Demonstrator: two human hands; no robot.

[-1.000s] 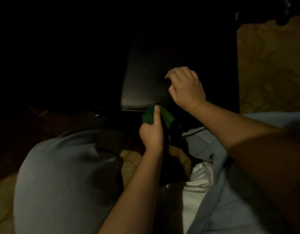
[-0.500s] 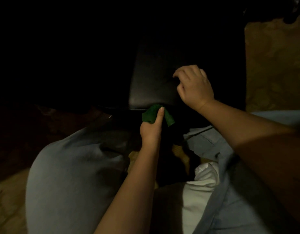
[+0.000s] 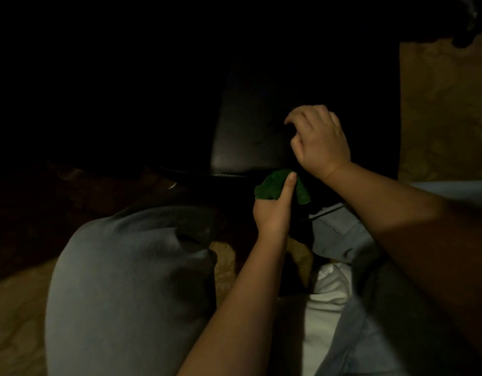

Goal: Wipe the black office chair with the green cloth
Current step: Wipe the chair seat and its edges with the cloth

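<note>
The black office chair's seat (image 3: 248,126) fills the dark middle of the view, and only its near part catches light. My left hand (image 3: 273,213) grips the bunched green cloth (image 3: 269,185) and holds it against the seat's front edge, one finger stretched up over the cloth. Just above it, my right hand (image 3: 319,142) rests on the seat with its fingers arched down, tips on the surface, holding nothing.
My knees in grey-blue trousers (image 3: 131,289) sit left and right of my left arm, with a white garment (image 3: 326,294) between them. Patterned tan floor (image 3: 445,109) shows at the right and lower left. Everything behind the seat is too dark to make out.
My left hand has slid the cloth a little to the right along the seat's front edge. My right hand has stayed on the seat. The view has shifted slightly.
</note>
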